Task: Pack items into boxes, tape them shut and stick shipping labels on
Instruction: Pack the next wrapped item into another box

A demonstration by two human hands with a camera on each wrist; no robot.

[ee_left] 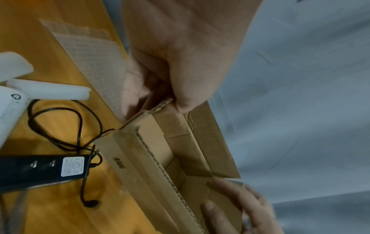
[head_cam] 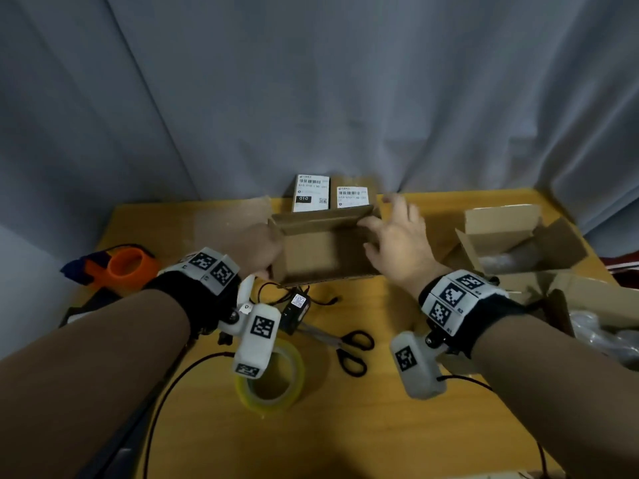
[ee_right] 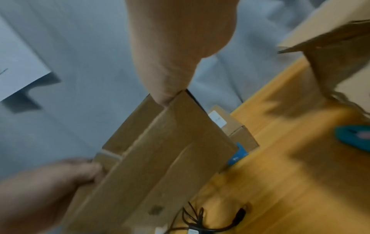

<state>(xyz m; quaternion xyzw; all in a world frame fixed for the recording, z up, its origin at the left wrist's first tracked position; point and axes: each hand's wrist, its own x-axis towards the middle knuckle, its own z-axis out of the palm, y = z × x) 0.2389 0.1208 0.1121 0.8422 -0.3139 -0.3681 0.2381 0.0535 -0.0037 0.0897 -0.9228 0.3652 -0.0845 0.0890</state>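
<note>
From the head camera, a small brown corrugated cardboard box (head_cam: 321,250) is seen held above the yellow wooden table (head_cam: 380,426), its top flaps open. The left hand (head_cam: 261,252) grips the box's left end, while the right hand (head_cam: 397,240) rests on its right end with fingers spread and loosely extended. Behind it stand two sealed cardboard boxes with white shipping labels (head_cam: 328,195). To the right an open cardboard carton (head_cam: 518,243) is seen with a pale wrapped item lying inside. On the table nearer the person lie a roll of clear packing tape (head_cam: 273,385), black-handled scissors (head_cam: 349,350), a black power adapter with a coiled cord (head_cam: 295,311) and an orange tape dispenser (head_cam: 121,266).

From the left wrist camera, the inside of the held box (ee_left: 180,166) is shown, and nothing is seen in the visible part. The left thumb and fingers (ee_left: 180,95) are pinched on the edge of a flap, a detail hidden in the head view. The adapter (ee_left: 40,169) lies beside the box.

From the right wrist camera, much blurred, the box's outer side (ee_right: 160,158) is shown, with the right thumb (ee_right: 170,79) laid on its upper corner. Whether the other fingers curl cannot be told here.
</note>
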